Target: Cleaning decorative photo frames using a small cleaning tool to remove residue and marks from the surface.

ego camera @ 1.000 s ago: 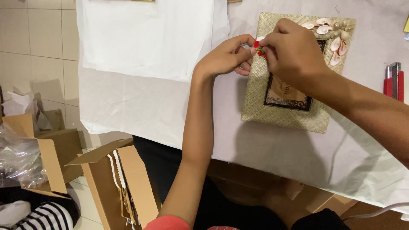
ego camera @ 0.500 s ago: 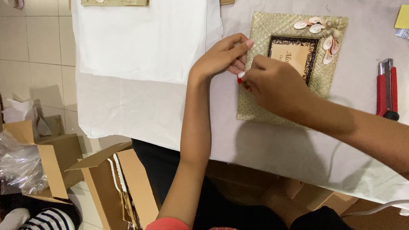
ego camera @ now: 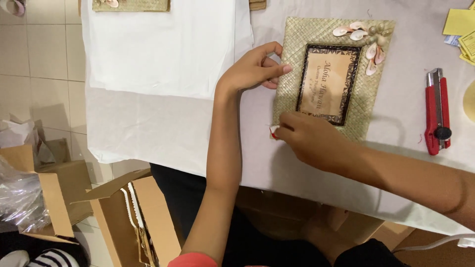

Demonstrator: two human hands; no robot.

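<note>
Where the white cloth covers the desk (ego camera: pixel 198 133), a woven picture frame (ego camera: pixel 292 94) lies flat at the far centre, with a cluster of shells (ego camera: pixel 363 42) glued at its far right corner and a dark-bordered tan insert in its opening. Folded white sheets (ego camera: pixel 163 44) lie to the left of the frame, toward the far edge. Open cardboard boxes (ego camera: pixel 133 217) stand on the tiled floor at the near left, below the desk edge. A red utility knife (ego camera: pixel 437 111) lies on the cloth well to the right of the frame, and yellow paper slips (ego camera: pixel 462 27) sit at the far right corner.

The left hand (ego camera: pixel 255 69) rests on the left edge of the frame, its fingers extended and pressing down, gripping nothing. The right hand (ego camera: pixel 311 141) sits at the near left corner of the frame, fingers curled and pinched on a small red-and-white piece (ego camera: pixel 273 131) that touches that corner; what the piece is cannot be determined.
</note>
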